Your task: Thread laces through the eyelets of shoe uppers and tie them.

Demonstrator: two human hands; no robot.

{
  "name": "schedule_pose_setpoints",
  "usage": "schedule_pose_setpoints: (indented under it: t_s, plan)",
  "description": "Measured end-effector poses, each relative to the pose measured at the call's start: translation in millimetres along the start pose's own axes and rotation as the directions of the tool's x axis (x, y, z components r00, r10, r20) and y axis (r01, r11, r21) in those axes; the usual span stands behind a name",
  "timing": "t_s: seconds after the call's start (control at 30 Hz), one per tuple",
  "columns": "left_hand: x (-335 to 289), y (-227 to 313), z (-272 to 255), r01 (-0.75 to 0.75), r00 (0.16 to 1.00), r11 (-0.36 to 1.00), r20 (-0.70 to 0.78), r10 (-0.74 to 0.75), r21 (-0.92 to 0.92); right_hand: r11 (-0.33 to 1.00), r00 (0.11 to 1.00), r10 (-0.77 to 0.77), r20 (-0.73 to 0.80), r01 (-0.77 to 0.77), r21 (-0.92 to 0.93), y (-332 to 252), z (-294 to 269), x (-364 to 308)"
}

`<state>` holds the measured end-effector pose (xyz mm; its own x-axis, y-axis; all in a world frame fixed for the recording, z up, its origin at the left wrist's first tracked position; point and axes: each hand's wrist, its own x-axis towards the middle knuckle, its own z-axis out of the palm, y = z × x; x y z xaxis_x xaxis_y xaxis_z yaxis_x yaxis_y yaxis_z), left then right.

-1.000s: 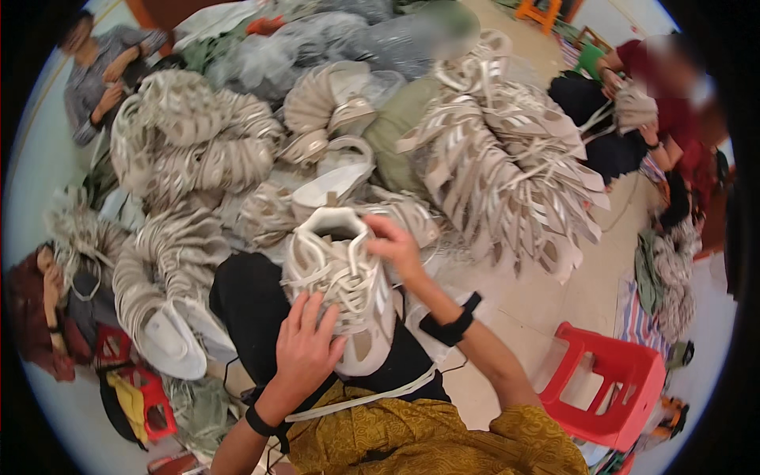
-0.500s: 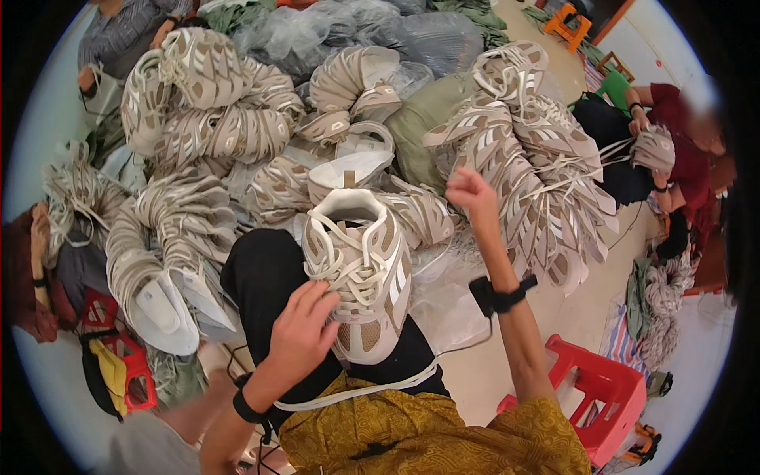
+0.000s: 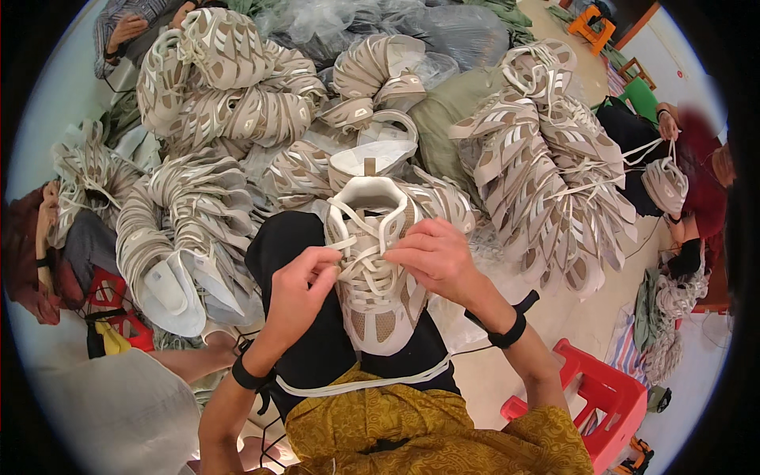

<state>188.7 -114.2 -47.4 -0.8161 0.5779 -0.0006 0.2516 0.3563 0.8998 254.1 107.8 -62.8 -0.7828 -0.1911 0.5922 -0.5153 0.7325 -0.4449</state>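
A beige and white sneaker upper (image 3: 384, 328) rests on my lap, its toe toward me and its collar pointing away. White shoelace (image 3: 366, 265) crosses its front in the eyelets. At the left eyelet row, my left hand (image 3: 301, 289) pinches the lace between thumb and fingertips. My right hand (image 3: 439, 257) is closed at the right eyelet row, its fingertips pressed together on the lace there. Several spare white laces (image 3: 364, 388) lie across my thighs, over black trousers.
Stacked shoe uppers lie ahead in a left pile (image 3: 186, 229) and a right pile (image 3: 546, 174). Grey plastic bags (image 3: 459, 36) are behind them. A red stool (image 3: 606, 396) stands at my right. Co-workers sit at both sides; one in dark red (image 3: 701, 174) handles another upper.
My right hand has come down from the raised position at right onto the upper's lacing. My left hand has moved up from near the toe to a pinch at the left eyelets.
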Motion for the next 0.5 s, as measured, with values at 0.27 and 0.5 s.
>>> schedule_pose_setpoints:
  t_s: [0.27, 0.5]
  plan:
    - [-9.0, -1.3, -16.4, -0.008, 0.998, 1.0, -0.058, 0.007, -0.017, 0.994, 0.999, -0.045, 0.023, 0.042, 0.103, -2.9, -3.3, 8.7]
    - [-2.8, -3.8, -0.1, -0.426, 0.881, 0.754, 0.04, 0.472, 0.501, 0.887, 0.994, 0.104, 0.039, -0.11, 0.448, 0.6, -0.7, 14.5]
